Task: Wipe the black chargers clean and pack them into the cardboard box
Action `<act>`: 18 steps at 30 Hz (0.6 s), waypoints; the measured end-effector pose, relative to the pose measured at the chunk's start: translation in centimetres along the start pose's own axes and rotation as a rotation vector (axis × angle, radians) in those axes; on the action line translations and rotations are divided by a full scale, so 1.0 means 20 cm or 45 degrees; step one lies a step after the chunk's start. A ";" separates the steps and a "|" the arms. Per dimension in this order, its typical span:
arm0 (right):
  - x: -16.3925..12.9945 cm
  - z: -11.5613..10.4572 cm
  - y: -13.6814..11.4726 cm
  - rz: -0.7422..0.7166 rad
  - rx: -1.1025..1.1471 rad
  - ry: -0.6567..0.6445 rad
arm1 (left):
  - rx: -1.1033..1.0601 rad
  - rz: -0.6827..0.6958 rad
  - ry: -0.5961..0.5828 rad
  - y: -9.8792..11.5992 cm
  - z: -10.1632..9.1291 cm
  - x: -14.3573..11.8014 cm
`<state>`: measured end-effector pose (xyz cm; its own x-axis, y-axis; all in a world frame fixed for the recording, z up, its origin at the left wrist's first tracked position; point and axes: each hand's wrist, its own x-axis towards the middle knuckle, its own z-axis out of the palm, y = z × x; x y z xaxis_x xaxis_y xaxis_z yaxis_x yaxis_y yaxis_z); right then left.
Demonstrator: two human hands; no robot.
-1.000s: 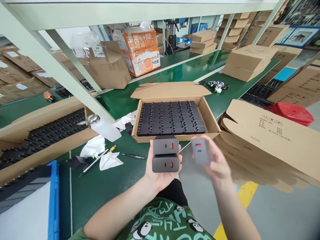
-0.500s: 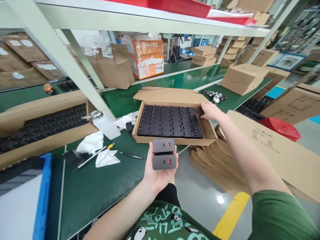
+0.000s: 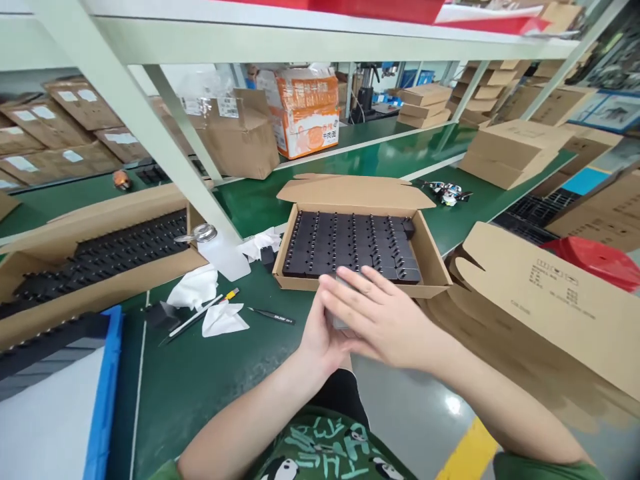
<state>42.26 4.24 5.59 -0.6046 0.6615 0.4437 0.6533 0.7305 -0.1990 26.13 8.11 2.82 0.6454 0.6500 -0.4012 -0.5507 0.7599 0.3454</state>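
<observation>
My left hand (image 3: 320, 337) is wrapped around the dark grey chargers from below, in front of my body. Over them lies my right hand (image 3: 377, 317), its fingers stretched out and slightly apart, hiding most of the chargers. Only a small grey patch of a charger (image 3: 340, 321) shows between the hands. Just beyond is an open cardboard box (image 3: 435, 291) with rows of black chargers (image 3: 345, 247) packed tightly inside. A single black charger (image 3: 409, 228) sits at the far end of its rightmost column, with a gap along the right wall.
On the green table are tweezers (image 3: 273, 316), white wipes (image 3: 225, 319) and a pump bottle (image 3: 220, 253). Left stand another box of chargers (image 3: 115, 293) and a blue crate (image 3: 103, 400). A shelf post (image 3: 165, 147) rises near the bottle. Flat cartons (image 3: 545, 293) lie on the right.
My right hand has let go of a charger at the box's far right corner and come back over my left hand. The chargers in my left hand, visible before, are now mostly covered.
</observation>
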 end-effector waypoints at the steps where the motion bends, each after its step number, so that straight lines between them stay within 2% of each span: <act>1: -0.07 -0.01 -0.01 0.088 -0.019 -0.011 | -0.010 -0.011 0.017 0.00 0.01 0.00; 4: -0.32 -0.11 -0.01 0.342 -0.260 0.137 | -0.046 -0.079 0.047 -0.01 0.02 0.00; 7: -0.41 -0.15 -0.14 0.386 -0.458 0.360 | -0.022 -0.200 0.038 -0.05 0.06 0.00; 9: -0.36 -0.11 -0.23 0.323 -0.360 0.367 | 0.001 -0.307 0.037 -0.09 0.07 0.00; 10: -0.33 -0.08 -0.26 0.278 -0.273 0.314 | 0.015 -0.363 0.042 -0.11 0.08 0.00; 12: -0.31 -0.02 -0.28 0.264 -0.189 0.260 | 0.047 -0.440 0.064 -0.15 0.07 0.01; 15: -0.44 -0.01 -0.27 0.339 -0.251 0.249 | 0.102 -0.448 0.088 -0.17 0.04 0.03; 18: -0.57 -0.07 -0.27 0.433 -0.373 0.365 | 0.150 -0.431 0.075 -0.17 0.03 0.04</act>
<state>46.19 -7.42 2.80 -0.2139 0.7500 0.6259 0.9154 0.3776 -0.1395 28.97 6.05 1.82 0.7475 0.3631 -0.5563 -0.2439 0.9289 0.2785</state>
